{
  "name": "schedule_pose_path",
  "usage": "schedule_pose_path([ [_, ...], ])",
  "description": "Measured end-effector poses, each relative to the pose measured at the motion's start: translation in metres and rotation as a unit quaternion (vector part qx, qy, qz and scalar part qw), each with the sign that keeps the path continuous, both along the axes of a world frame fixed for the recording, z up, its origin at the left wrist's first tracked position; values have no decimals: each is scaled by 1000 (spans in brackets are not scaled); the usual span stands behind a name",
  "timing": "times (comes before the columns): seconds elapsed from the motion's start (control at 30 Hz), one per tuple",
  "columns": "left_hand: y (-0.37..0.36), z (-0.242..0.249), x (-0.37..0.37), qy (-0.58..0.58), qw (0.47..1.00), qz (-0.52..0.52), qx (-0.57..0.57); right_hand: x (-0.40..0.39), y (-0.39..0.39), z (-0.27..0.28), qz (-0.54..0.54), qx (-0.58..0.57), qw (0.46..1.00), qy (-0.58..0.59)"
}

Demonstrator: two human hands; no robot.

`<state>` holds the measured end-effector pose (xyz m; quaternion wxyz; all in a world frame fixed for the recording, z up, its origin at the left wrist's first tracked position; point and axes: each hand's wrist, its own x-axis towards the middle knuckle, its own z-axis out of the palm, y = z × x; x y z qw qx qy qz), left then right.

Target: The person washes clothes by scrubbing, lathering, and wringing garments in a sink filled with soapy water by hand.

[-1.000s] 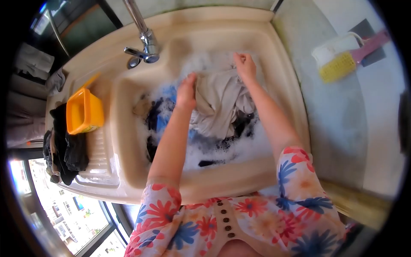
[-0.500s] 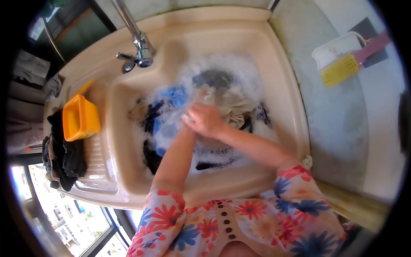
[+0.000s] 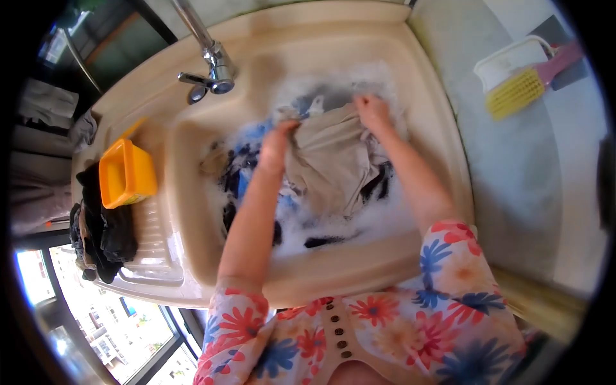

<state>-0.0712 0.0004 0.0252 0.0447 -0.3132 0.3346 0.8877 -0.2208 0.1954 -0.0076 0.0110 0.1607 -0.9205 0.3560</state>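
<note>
A wet beige garment (image 3: 330, 160) is spread between my two hands, over the soapy water of the sink (image 3: 443, 186). My left hand (image 3: 277, 141) is closed on its upper left edge. At the upper right edge, my right hand (image 3: 373, 112) grips the cloth with curled fingers. The garment's lower part hangs down to the suds. Around it lie soaking clothes: a blue piece (image 3: 255, 133) to the left, a grey piece (image 3: 340, 96) behind, and dark pieces (image 3: 324, 242) near the front, partly under foam.
A chrome tap (image 3: 218, 70) stands at the back left. On the ribbed drainboard (image 3: 154, 250) are an orange plastic tub (image 3: 131, 176) and a pile of dark clothes (image 3: 109, 231). A yellow-bristled brush (image 3: 515, 94) with a pink handle hangs by a white holder (image 3: 504, 64) on the right.
My hands were together over the middle of the sink. Now they are apart and farther back, the right one moved right, with the beige garment stretched out between them.
</note>
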Motion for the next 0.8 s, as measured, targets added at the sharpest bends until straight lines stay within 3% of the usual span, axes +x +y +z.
schedule_pose_path([
  [0.1,2,-10,9,-20,981,-29,-189,31,2,25,-104,-56,991,-61],
  [0.13,4,-12,16,-31,967,-38,-252,62,-9,31,-34,68,997,-15],
  [0.17,20,-4,17,-80,886,-104,-445,89,-19,34,37,189,981,32],
  [0.2,18,-6,15,-91,890,-148,-422,93,-10,17,176,144,973,42],
  [0.27,7,-26,10,-113,891,-236,-371,59,12,-25,253,61,960,-100],
  [0.3,-8,-62,22,21,898,-159,-411,45,15,-22,151,56,980,-119],
  [0.33,-14,-52,33,159,879,-89,-440,37,15,-10,46,51,988,-139],
  [0.37,-16,-43,33,96,958,-63,-263,44,13,-4,26,40,993,-108],
  [0.4,-12,-10,29,31,996,-35,-76,52,9,7,6,29,997,-77],
  [0.43,-14,-36,18,-23,1000,7,-6,89,-13,23,75,14,997,4],
  [0.53,7,-54,10,21,1000,11,-2,125,-40,35,243,-15,956,162],
  [0.57,21,-51,14,-17,997,61,-39,129,-42,36,290,-21,935,201],
  [0.63,8,-31,26,-3,997,-1,-75,89,-17,32,160,57,985,-30],
  [0.67,2,-17,36,-1,995,-35,-92,73,-5,30,88,95,980,-150],
  [0.7,-3,33,47,-58,967,-98,-227,68,0,35,89,81,985,-121],
  [0.73,-15,49,52,-52,892,-225,-388,64,5,46,91,69,989,-91],
  [0.77,-30,58,56,-43,775,-340,-530,62,7,59,94,57,992,-61],
  [0.8,-37,67,57,-32,620,-441,-648,67,-3,80,159,2,982,-97],
])
